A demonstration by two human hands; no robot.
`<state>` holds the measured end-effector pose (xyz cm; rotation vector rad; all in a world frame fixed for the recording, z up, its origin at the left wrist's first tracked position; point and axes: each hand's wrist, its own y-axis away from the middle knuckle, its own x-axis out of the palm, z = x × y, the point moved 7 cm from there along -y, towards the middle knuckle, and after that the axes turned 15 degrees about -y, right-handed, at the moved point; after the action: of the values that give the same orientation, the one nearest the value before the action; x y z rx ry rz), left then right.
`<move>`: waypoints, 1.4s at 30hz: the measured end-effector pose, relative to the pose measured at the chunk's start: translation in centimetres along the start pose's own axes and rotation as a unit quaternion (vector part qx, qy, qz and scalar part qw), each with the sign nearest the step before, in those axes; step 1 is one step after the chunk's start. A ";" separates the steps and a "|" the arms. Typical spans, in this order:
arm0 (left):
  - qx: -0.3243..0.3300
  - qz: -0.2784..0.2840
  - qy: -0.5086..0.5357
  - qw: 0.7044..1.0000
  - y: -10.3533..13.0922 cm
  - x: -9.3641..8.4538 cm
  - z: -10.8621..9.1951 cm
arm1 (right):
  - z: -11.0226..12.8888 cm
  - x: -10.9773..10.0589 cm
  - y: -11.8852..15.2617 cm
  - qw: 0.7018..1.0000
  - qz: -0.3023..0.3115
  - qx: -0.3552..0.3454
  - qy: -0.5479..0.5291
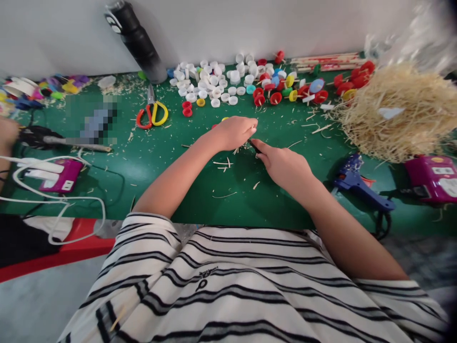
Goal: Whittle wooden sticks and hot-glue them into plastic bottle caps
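Note:
Over the middle of the green table (200,190), my left hand (235,132) is closed in a pinch, and what its fingers hold is too small to make out. Just to its right, my right hand (283,164) is wrapped round a dark, thin tool (254,146), whose tip points toward the left fingertips. The two hands nearly touch. Pale wood slivers (224,165) lie on the table below my left hand. A red and a yellow cap are partly hidden behind that hand.
White caps (214,83) and red caps (275,98) spread along the back. Scissors (152,112) and a black bottle (139,43) stand left of them. At right are a straw pile (400,114) and blue glue gun (360,183). White cables (96,200) and another person's hand (7,136) are at left.

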<state>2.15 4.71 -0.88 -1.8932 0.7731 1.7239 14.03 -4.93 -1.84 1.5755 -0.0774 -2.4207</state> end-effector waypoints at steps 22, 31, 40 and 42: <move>0.007 -0.013 -0.040 0.999 0.3 0.3 0.2 | 0.5 0.0 -0.8 1.000 0.012 -0.001 0.022; -0.011 -0.001 -0.002 1.000 0.5 0.2 1.5 | -0.7 0.1 0.8 1.000 0.017 0.017 0.019; -0.024 0.041 0.036 0.998 0.8 0.1 1.7 | -1.7 -0.7 1.4 0.999 0.024 0.021 0.008; -0.023 0.048 0.045 0.998 0.9 0.1 2.0 | -1.7 -0.9 1.3 1.000 0.028 0.009 -0.001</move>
<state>0.12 5.35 -1.12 -2.0077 0.8775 1.7367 16.18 -5.76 -1.51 1.5573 -0.1405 -2.3858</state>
